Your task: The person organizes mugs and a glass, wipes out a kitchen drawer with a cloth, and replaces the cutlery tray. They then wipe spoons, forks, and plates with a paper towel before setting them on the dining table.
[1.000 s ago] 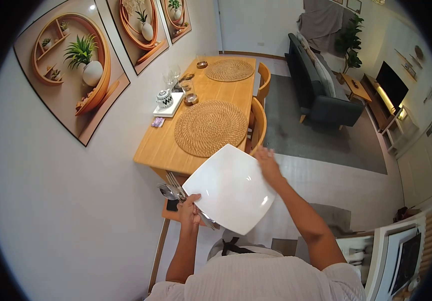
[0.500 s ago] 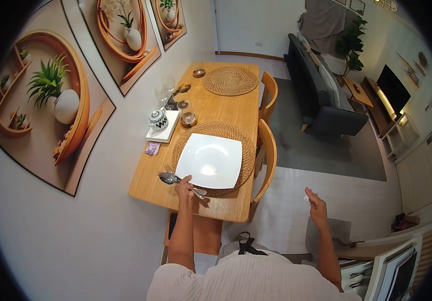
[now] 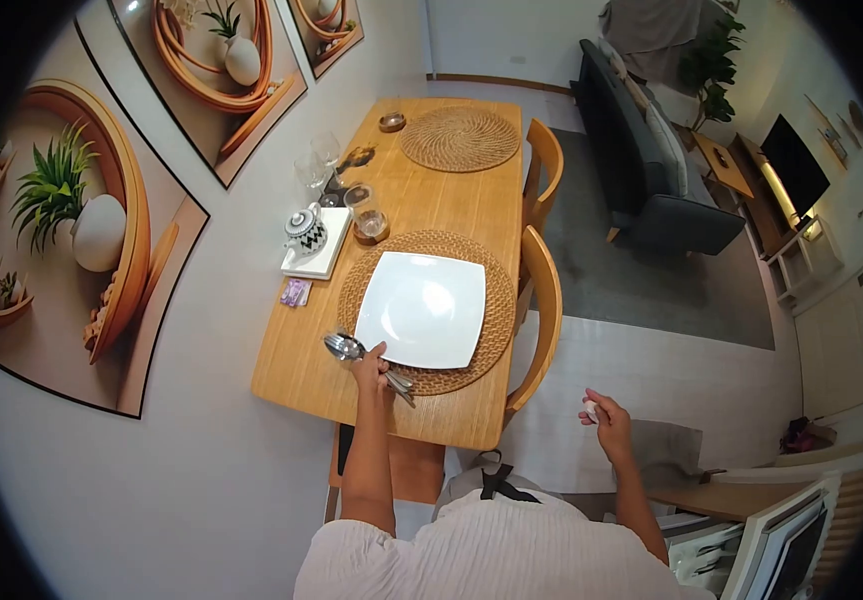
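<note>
My left hand (image 3: 371, 372) is closed around a bunch of spoons and forks (image 3: 344, 346). Their heads stick out to the left of the fist and the handles to the lower right. This hand is at the near left corner of a square white plate (image 3: 421, 310), with a fingertip by its rim. Under the plate lies a round woven placemat (image 3: 498, 330). Off the table's right side, my right hand (image 3: 609, 420) hangs in the air with curled fingers around a small white thing (image 3: 590, 409), too small to name.
On the wooden table (image 3: 296, 375) are a patterned teapot (image 3: 305, 231) on a white tray (image 3: 329, 262), a purple packet (image 3: 295, 292), glasses (image 3: 371, 226) and a second placemat (image 3: 459, 139). Chairs (image 3: 541, 315) line the right side. An open drawer of utensils (image 3: 706, 555) is at lower right.
My right hand has swung left and down, its fingers going from stretched out to curled. The cutlery in my left hand has turned slightly and bunched together. The view has shifted a little.
</note>
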Demonstrator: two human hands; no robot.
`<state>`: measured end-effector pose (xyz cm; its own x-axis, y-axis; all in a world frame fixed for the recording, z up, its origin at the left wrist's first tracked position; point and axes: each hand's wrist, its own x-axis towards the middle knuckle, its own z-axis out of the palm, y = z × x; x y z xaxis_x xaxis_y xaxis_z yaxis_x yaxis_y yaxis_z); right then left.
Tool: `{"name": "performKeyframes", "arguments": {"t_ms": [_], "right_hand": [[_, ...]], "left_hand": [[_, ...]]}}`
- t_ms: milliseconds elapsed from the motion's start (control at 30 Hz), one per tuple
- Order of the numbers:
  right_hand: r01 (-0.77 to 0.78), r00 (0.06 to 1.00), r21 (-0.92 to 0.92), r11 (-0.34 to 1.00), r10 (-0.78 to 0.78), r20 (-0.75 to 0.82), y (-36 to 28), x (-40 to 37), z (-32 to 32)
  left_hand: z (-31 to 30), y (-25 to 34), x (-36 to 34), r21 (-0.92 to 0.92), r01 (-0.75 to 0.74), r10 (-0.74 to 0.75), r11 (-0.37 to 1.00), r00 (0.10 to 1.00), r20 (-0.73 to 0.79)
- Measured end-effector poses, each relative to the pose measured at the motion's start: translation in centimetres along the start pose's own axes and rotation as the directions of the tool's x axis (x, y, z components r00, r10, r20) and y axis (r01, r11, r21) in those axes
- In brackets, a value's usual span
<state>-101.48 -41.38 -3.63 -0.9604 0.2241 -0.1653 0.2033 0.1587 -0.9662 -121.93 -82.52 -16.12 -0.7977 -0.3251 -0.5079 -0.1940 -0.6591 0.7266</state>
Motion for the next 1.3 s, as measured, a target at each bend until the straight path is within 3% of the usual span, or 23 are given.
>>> {"name": "performKeyframes", "arguments": {"t_ms": [33, 67, 133, 200, 267, 333, 433, 467, 500, 533, 600, 667, 733, 800, 867, 933, 967, 1000, 1067, 1167, 1267, 1300], "right_hand": [[-0.013, 0.999, 0.105, 0.994, 0.018, -0.05, 0.0, 0.9, 1.1], [-0.019, 0.994, 0.208, 0.978, 0.041, -0.1, 0.0, 2.0, 2.1], [0.217, 0.973, -0.081, 0.973, -0.222, -0.058, 1.7, 6.2, 4.6], [0.318, 0.947, -0.18, 0.931, -0.321, 0.015, -2.2, 9.9, 8.8], [0.36, 0.933, -0.16, 0.919, -0.357, 0.046, -3.1, 15.1, 13.6], [0.469, 0.878, -0.277, 0.839, -0.477, 0.041, -4.0, 20.1, 18.1], [0.476, 0.877, -0.223, 0.851, -0.478, 0.047, -3.1, 26.6, 23.4], [0.514, 0.844, -0.348, 0.784, -0.535, 0.044, -1.9, 28.0, 24.7], [0.54, 0.807, -0.467, 0.7, -0.588, 0.051, -0.9, 28.9, 25.9], [0.536, 0.813, -0.467, 0.704, -0.58, 0.06, 0.0, 28.6, 26.9], [0.6, 0.794, -0.333, 0.728, -0.592, 0.135, 2.1, 26.4, 29.2], [0.763, 0.639, -0.113, 0.636, -0.72, 0.27, 3.7, 22.6, 31.4], [0.842, 0.489, -0.126, 0.525, -0.644, 0.588, 1.8, 20.5, 31.4], [0.909, 0.408, -0.16, 0.384, -0.75, 0.52, 1.1, 23.6, 31.9], [0.844, 0.529, -0.342, 0.414, -0.748, 0.399, 0.1, 28.0, 32.9], [0.697, 0.702, -0.389, 0.603, -0.683, 0.2, -1.6, 29.6, 34.3], [0.671, 0.73, -0.326, 0.665, -0.669, 0.137, -1.7, 29.3, 35.7], [0.63, 0.774, -0.097, 0.77, -0.614, 0.156, -0.8, 28.6, 37.1], [0.782, 0.594, -0.044, 0.622, -0.722, 0.353, 0.0, 25.5, 38.0], [0.891, 0.372, 0.001, 0.454, -0.732, 0.571, 0.3, 23.0, 36.7], [0.925, 0.366, -0.134, 0.356, -0.739, 0.565, 0.0, 27.3, 33.9], [0.733, 0.643, -0.163, 0.66, -0.595, 0.482, -0.5, 28.8, 32.6]], "left_hand": [[0.7, 0.4, -1.1, 0.072, -0.096, 0.096, 0.993, 0.995, 0.005], [1.2, 0.9, -2.4, 0.07, -0.096, 0.096, 0.993, 0.995, -0.004], [2.0, 1.5, -3.6, 0.185, -0.134, 0.146, 0.974, 0.988, -0.053], [1.5, 1.0, -3.0, 0.143, -0.135, 0.143, 0.98, 0.988, -0.049], [1.1, 0.4, -2.5, 0.143, -0.12, 0.132, 0.983, 0.988, -0.077], [1.1, 0.5, -2.7, 0.186, -0.115, 0.135, 0.976, 0.985, -0.103], [0.8, 0.5, -3.3, 0.248, -0.167, 0.192, 0.954, 0.978, -0.08], [0.9, 0.7, -3.5, 0.249, -0.16, 0.186, 0.955, 0.979, -0.086], [0.9, 0.9, -3.7, 0.235, -0.154, 0.181, 0.96, 0.978, -0.098], [0.9, 1.2, -4.1, 0.222, -0.147, 0.176, 0.964, 0.978, -0.115], [0.7, 1.3, -4.4, 0.205, -0.093, 0.122, 0.974, 0.984, -0.134], [0.4, 0.9, -4.2, 0.212, -0.137, 0.162, 0.967, 0.981, -0.102], [0.6, 1.0, -4.0, 0.198, -0.126, 0.158, 0.972, 0.976, -0.152], [0.5, 1.0, -4.0, 0.232, -0.087, 0.129, 0.969, 0.977, -0.169], [0.6, 1.1, -4.1, 0.224, -0.099, 0.139, 0.97, 0.975, -0.172], [0.7, 1.1, -3.9, 0.221, -0.119, 0.159, 0.968, 0.972, -0.172], [0.7, 1.1, -3.8, 0.219, -0.129, 0.168, 0.967, 0.971, -0.172], [0.7, 1.0, -3.7, 0.22, -0.129, 0.169, 0.967, 0.97, -0.174], [0.6, 0.6, -3.8, 0.201, -0.164, 0.2, 0.966, 0.965, -0.172], [0.6, 0.2, -4.1, 0.233, -0.105, 0.162, 0.967, 0.958, -0.239], [0.0, -1.3, -3.4, 0.286, -0.211, 0.287, 0.935, 0.923, -0.257], [0.2, -1.3, -3.5, 0.284, -0.211, 0.285, 0.935, 0.924, -0.255]]}}
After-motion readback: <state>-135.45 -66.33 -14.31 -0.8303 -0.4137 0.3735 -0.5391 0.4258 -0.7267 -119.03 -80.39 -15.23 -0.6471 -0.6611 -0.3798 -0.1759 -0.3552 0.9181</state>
